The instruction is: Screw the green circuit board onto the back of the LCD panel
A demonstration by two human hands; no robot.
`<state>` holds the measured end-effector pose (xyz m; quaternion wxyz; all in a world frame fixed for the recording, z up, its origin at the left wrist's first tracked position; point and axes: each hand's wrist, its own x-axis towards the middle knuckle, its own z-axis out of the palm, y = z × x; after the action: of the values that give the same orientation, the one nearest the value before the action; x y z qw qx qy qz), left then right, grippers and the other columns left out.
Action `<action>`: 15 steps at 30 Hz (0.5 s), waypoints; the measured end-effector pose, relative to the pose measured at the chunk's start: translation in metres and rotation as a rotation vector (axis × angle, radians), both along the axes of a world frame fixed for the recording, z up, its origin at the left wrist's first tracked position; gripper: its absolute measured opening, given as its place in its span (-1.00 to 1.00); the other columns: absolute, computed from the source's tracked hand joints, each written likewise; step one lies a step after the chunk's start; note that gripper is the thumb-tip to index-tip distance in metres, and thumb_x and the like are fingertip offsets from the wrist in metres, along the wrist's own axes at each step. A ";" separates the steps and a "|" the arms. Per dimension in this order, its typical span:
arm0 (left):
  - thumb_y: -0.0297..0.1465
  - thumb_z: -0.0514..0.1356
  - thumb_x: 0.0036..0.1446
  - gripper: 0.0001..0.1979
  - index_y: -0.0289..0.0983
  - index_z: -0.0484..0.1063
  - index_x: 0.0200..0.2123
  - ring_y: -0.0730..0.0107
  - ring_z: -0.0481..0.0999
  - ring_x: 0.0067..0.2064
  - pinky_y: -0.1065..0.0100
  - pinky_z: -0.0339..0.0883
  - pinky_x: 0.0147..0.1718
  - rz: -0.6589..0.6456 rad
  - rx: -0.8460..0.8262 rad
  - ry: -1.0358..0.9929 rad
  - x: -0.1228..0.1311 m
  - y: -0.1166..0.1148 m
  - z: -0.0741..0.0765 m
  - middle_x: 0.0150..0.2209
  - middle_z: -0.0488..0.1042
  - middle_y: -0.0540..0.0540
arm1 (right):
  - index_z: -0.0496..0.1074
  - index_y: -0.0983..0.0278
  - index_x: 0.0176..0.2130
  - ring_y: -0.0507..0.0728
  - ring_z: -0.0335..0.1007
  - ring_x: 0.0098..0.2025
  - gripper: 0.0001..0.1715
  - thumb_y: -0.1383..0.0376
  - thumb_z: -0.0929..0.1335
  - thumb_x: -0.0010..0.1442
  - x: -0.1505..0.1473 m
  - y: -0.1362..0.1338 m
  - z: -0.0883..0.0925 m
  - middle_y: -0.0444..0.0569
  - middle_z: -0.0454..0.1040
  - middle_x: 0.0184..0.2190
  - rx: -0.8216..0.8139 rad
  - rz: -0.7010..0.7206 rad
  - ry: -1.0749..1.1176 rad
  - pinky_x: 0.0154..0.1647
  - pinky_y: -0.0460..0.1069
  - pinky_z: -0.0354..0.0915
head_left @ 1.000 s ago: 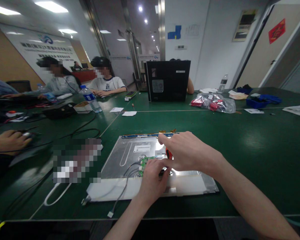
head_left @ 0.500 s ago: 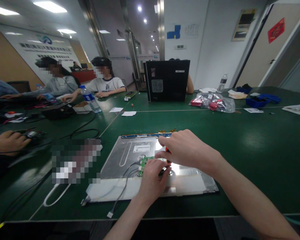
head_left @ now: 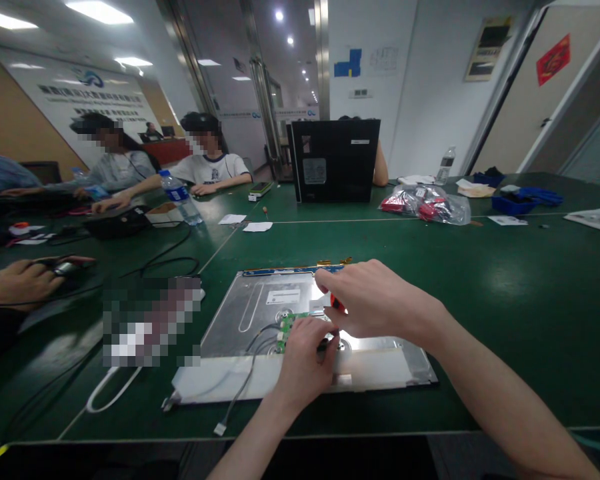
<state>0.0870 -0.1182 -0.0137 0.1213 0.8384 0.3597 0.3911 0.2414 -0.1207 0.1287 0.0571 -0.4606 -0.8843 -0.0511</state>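
A flat LCD panel (head_left: 230,327) lies back-up in front of me, with a blue circuit strip (head_left: 275,271) along its far edge. Near its middle sits a small green circuit board (head_left: 287,324), with a grey cable (head_left: 247,383) running to a white plug at the table edge. My right hand (head_left: 380,297) is closed around a screwdriver with a red and black handle (head_left: 337,302), held above the board. My left hand (head_left: 307,353) rests over the board, its fingertips pinched below the handle. What they grip, and the screwdriver's tip, are hidden.
Left of the panel are a blurred-out object (head_left: 155,320) with a white cable and another person's hand (head_left: 23,283). Farther back are a water bottle (head_left: 180,197), a black computer case (head_left: 335,160) and a plastic bag with red items (head_left: 427,203). Two people sit at the far left.
My right fingers have shifted slightly on the screwdriver, showing more of the red handle. My left hand stays almost in place. A person across the table has reached farther left.
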 end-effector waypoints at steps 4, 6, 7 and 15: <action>-0.54 0.05 -0.06 -0.78 -0.25 0.35 -0.30 0.18 0.43 -0.23 0.17 0.24 -0.21 0.000 -0.002 0.006 -0.002 -0.002 0.000 -0.31 0.48 -0.10 | 0.31 0.26 -0.16 0.12 0.41 -0.45 -0.65 0.08 0.29 0.15 0.003 0.000 -0.001 -0.05 0.51 -0.40 -0.016 0.014 0.014 -0.59 -0.04 -0.08; -0.55 0.05 -0.10 -0.75 -0.25 0.34 -0.29 0.16 0.42 -0.20 0.15 0.23 -0.19 0.009 0.000 0.010 -0.002 -0.003 0.001 -0.30 0.47 -0.10 | 0.35 0.26 -0.22 0.13 0.40 -0.45 -0.58 -0.02 0.24 0.19 0.002 0.002 -0.001 -0.03 0.50 -0.46 -0.008 -0.033 -0.004 -0.57 -0.04 -0.07; -0.55 0.05 -0.11 -0.74 -0.25 0.34 -0.29 0.16 0.41 -0.19 0.14 0.23 -0.18 0.013 -0.004 0.015 -0.002 -0.003 0.002 -0.29 0.47 -0.10 | 0.36 0.26 -0.26 0.13 0.40 -0.46 -0.57 -0.04 0.21 0.22 0.002 0.003 0.000 -0.02 0.49 -0.48 -0.005 -0.055 -0.015 -0.57 -0.04 -0.07; -0.52 0.10 -0.15 -0.74 -0.24 0.35 -0.29 0.13 0.36 -0.17 0.11 0.19 -0.16 0.064 -0.015 0.151 0.001 -0.004 0.002 -0.25 0.42 -0.12 | 0.27 0.27 -0.15 0.06 0.33 -0.48 -0.72 0.21 0.30 0.12 0.007 0.002 0.000 -0.06 0.50 -0.38 -0.068 0.036 0.039 -0.59 -0.06 -0.06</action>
<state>0.0879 -0.1217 -0.0115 0.0873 0.8528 0.3972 0.3276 0.2482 -0.1191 0.1291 0.0596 -0.4471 -0.8924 -0.0109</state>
